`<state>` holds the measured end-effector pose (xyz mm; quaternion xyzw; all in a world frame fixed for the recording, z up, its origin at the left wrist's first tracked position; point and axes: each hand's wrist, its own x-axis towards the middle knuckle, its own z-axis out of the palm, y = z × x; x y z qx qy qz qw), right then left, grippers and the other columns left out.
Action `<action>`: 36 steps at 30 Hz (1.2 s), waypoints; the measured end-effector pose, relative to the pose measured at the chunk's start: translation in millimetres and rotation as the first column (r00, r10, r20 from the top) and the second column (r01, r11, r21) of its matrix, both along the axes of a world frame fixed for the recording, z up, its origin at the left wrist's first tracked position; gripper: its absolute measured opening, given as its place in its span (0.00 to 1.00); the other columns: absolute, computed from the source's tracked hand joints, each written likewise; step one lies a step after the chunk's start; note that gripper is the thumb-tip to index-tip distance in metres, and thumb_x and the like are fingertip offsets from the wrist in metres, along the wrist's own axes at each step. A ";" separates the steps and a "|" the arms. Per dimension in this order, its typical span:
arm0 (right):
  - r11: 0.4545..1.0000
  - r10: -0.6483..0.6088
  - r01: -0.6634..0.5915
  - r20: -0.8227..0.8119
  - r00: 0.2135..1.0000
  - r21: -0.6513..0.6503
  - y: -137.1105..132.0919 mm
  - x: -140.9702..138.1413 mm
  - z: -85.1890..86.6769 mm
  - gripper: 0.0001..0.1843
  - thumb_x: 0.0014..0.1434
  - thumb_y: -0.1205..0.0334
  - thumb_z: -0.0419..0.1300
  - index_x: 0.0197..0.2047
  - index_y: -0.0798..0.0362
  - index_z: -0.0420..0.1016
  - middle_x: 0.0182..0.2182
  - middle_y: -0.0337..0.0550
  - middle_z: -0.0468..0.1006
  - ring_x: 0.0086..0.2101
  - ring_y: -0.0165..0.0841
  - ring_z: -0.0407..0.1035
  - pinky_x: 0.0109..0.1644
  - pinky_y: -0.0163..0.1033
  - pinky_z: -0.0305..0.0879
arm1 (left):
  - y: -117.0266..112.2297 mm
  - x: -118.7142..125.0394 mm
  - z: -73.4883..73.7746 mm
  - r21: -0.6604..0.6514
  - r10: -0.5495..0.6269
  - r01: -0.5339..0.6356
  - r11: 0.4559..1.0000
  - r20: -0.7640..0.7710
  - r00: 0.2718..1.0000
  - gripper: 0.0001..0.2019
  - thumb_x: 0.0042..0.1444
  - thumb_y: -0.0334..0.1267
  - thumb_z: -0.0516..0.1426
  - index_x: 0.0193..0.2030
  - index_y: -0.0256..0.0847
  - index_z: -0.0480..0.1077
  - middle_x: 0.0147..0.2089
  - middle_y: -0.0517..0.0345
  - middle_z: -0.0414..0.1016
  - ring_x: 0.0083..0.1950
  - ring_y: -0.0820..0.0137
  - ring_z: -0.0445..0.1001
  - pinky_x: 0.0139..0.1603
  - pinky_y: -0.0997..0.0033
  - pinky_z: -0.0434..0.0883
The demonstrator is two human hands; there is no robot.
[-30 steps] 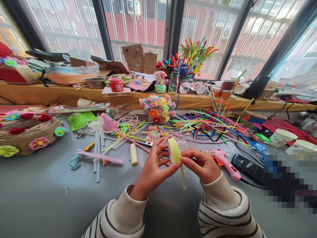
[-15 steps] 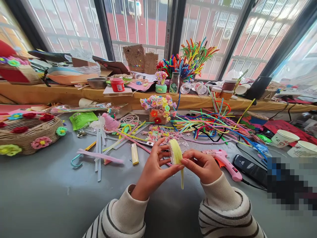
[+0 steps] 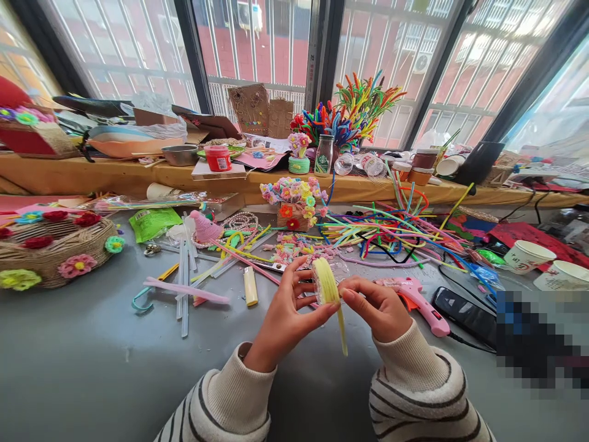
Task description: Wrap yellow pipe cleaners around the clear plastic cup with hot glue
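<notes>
so the yellow pipe cleaner coil (image 3: 324, 281) sits upright right between both hands just above the grey surface (image 3: 92, 368), left hand (image 3: 285, 316) and right hand (image 3: 377, 307) each pinching a side, loose tail (image 3: 342, 331) dangling down by the right thumb, maybe wound on something clear

Your left hand (image 3: 281, 319) pinches the yellow fuzzy pipe-cleaner coil (image 3: 324, 279) from its left, thumb under, fingers spread. Your right hand (image 3: 378, 309) pinches it from the right, fingers curled. Both striped-sleeved forearms (image 3: 221, 399) angle inward below the coil.
</notes>
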<state>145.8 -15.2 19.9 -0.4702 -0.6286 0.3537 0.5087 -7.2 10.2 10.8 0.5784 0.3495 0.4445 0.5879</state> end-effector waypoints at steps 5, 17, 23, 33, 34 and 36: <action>0.998 0.067 -0.067 0.048 0.997 -0.002 1.3 4.8 -1.9 0.11 0.53 0.54 0.55 0.28 0.53 0.71 0.27 0.42 0.71 0.31 0.31 0.66 0.36 0.35 0.63 | 1.1 -0.3 -0.3 -0.006 0.002 -0.002 1.000 0.019 1.000 0.34 0.42 0.40 0.62 0.54 0.44 0.48 0.48 0.51 0.60 0.46 0.66 0.67 0.46 0.63 0.66; 0.998 0.045 -0.044 0.007 0.999 -0.044 1.6 3.0 -1.4 0.12 0.50 0.54 0.57 0.24 0.53 0.70 0.24 0.40 0.70 0.28 0.30 0.64 0.33 0.36 0.61 | 0.0 -0.7 -1.0 -0.004 0.020 -0.020 1.000 0.016 1.000 0.36 0.41 0.38 0.63 0.55 0.47 0.48 0.48 0.52 0.61 0.45 0.66 0.68 0.46 0.63 0.67; 0.997 -0.037 0.034 -0.038 0.999 -0.070 -0.1 -1.8 -5.9 0.13 0.47 0.51 0.59 0.23 0.53 0.69 0.21 0.39 0.67 0.28 0.30 0.62 0.31 0.36 0.59 | 0.6 -1.7 -1.1 -0.005 0.010 -0.010 1.000 -0.003 1.000 0.36 0.40 0.38 0.63 0.54 0.46 0.49 0.48 0.53 0.60 0.45 0.67 0.67 0.47 0.63 0.66; 0.997 -0.032 0.030 -0.032 0.999 -0.077 0.5 -0.9 -8.2 0.14 0.48 0.51 0.59 0.23 0.53 0.69 0.22 0.39 0.68 0.28 0.30 0.62 0.31 0.36 0.59 | 0.0 0.8 -0.7 0.006 0.029 -0.029 1.000 -0.006 1.000 0.37 0.38 0.38 0.64 0.54 0.47 0.50 0.47 0.54 0.60 0.44 0.67 0.68 0.46 0.62 0.67; 0.997 -0.030 0.027 -0.030 0.999 -0.077 0.5 -1.0 -7.8 0.14 0.47 0.51 0.59 0.23 0.53 0.69 0.22 0.39 0.68 0.27 0.30 0.62 0.31 0.36 0.59 | -0.1 0.7 -1.0 0.004 0.032 -0.032 0.999 -0.007 0.999 0.37 0.38 0.39 0.64 0.54 0.47 0.50 0.47 0.54 0.61 0.45 0.66 0.68 0.46 0.62 0.68; 0.997 -0.029 0.027 -0.027 0.999 -0.079 0.5 -1.4 -7.1 0.15 0.47 0.50 0.59 0.23 0.53 0.69 0.22 0.39 0.68 0.27 0.30 0.62 0.31 0.36 0.60 | -0.1 0.5 -1.5 0.001 0.036 -0.036 0.999 -0.005 0.999 0.37 0.39 0.39 0.64 0.54 0.46 0.50 0.47 0.53 0.61 0.45 0.66 0.68 0.46 0.63 0.68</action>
